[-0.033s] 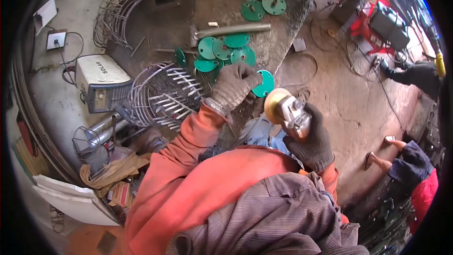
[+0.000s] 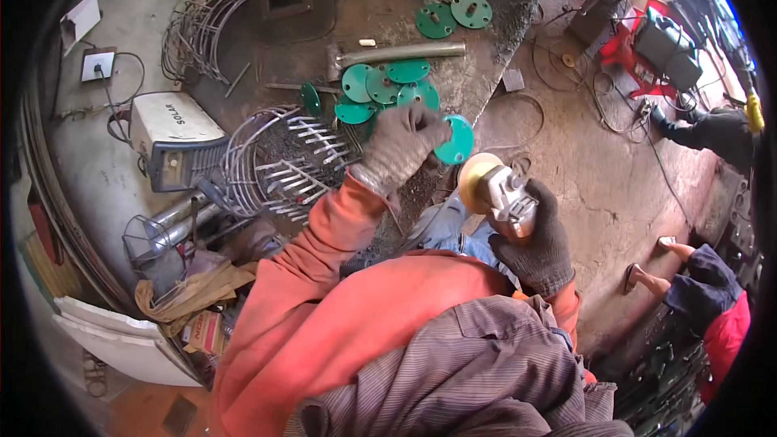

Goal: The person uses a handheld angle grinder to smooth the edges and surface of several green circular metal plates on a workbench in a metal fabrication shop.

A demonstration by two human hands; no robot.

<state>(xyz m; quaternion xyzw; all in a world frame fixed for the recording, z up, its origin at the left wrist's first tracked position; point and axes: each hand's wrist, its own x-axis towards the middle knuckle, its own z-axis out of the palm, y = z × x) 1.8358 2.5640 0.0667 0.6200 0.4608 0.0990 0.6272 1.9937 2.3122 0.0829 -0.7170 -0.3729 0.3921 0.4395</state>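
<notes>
Cluttered workshop bench strewn with green discs and wire guards: gloved left hand pins one disc at the edge, right hand grips a grinder beside it. Best to hold the disc flat, fingers clear of the wheel.

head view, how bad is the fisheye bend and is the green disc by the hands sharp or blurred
Head view: strong fisheye, black corners, and the metal workbench edge bows near the rim. The round green metal disc under the grey-gloved left hand is fairly sharp. The right hand in a dark glove grips a silver angle grinder, also clear. Daylight is soft and even, with no hard glare.
</notes>
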